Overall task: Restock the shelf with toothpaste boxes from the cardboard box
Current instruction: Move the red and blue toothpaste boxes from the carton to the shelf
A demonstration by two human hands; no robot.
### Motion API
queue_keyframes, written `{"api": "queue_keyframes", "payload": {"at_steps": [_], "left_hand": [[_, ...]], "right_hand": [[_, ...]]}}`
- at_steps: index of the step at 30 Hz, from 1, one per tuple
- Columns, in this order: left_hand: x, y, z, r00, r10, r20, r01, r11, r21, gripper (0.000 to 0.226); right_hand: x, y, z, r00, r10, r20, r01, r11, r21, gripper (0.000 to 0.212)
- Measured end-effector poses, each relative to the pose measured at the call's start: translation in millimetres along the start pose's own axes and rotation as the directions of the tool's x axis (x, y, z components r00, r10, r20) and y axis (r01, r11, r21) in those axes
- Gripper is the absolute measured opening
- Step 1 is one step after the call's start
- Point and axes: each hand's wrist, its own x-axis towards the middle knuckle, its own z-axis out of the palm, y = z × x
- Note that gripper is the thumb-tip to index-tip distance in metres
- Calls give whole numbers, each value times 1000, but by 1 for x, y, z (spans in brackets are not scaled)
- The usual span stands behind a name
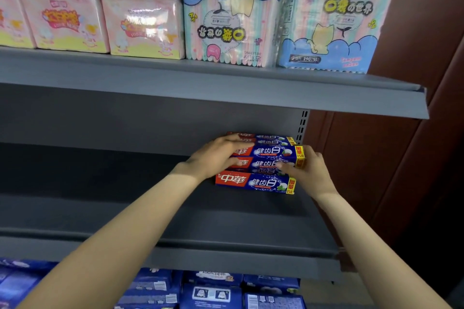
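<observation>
Toothpaste boxes on shelf, both hands touching

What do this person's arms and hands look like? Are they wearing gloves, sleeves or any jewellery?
Both forearms are bare right up to the bottom edge of the picture, so no sleeves show. The left hand and the right hand wear no gloves. No watch, bracelet or ring is visible, and no markings show on either arm. Whatever is worn higher up lies out of view.
</observation>
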Motion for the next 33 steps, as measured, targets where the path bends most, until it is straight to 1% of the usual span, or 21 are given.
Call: {"api": "queue_keyframes", "payload": {"at_steps": [1,2,4,5,7,9,11,13,16,20,22,24,26,27,33], "left_hand": [[1,0,0,1000,-4,2,4,1000,-25,57],[2,2,0,1000,-8,7,8,999,-39,57],[3,5,1,1000,-15,21,16,999,-40,55],[4,7,2,1000,-13,22,14,999,-31,54],[5,10,5,1000,-9,8,10,1000,-7,50],[5,10,9,999,-26,-19,26,1000,14,48],[2,10,13,997,-59,-47,61,997,48,48],[-2,12,15,994,-73,-81,84,988,133,48],[-5,20,14,988,-41,-151,83,955,285,44],[-14,29,11,976,-76,-202,140,935,325,41],[-20,34,8,968,-117,-221,188,923,335,40],[-29,38,3,948,-190,-254,270,905,329,35],[-44,41,-3,916,-280,-286,360,889,284,30],[-54,42,-6,904,-301,-305,383,886,260,28],[-146,26,-21,838,-263,-478,366,921,135,22]], "right_hand": [[1,1,0,998,-49,-32,45,990,-136,53],[0,1,-1,995,-78,-61,64,976,-210,58],[-3,0,0,988,-100,-118,60,951,-302,66],[-5,1,1,982,-116,-146,54,928,-368,67],[-8,2,5,970,-179,-162,81,874,-480,61],[-10,2,8,961,-246,-126,144,834,-533,49],[-11,2,10,954,-287,-91,183,794,-579,43],[-13,-1,12,952,-298,-75,189,762,-619,42],[-17,-6,14,959,-283,-35,190,724,-663,47],[-26,-20,19,965,-263,25,225,769,-598,52],[-32,-30,23,960,-276,54,257,786,-563,46],[-40,-41,30,952,-296,83,294,798,-526,38],[-48,-54,39,942,-318,111,331,819,-468,32],[-54,-62,44,937,-327,126,348,827,-442,31],[-104,-118,97,890,-394,229,451,832,-324,24]]}}
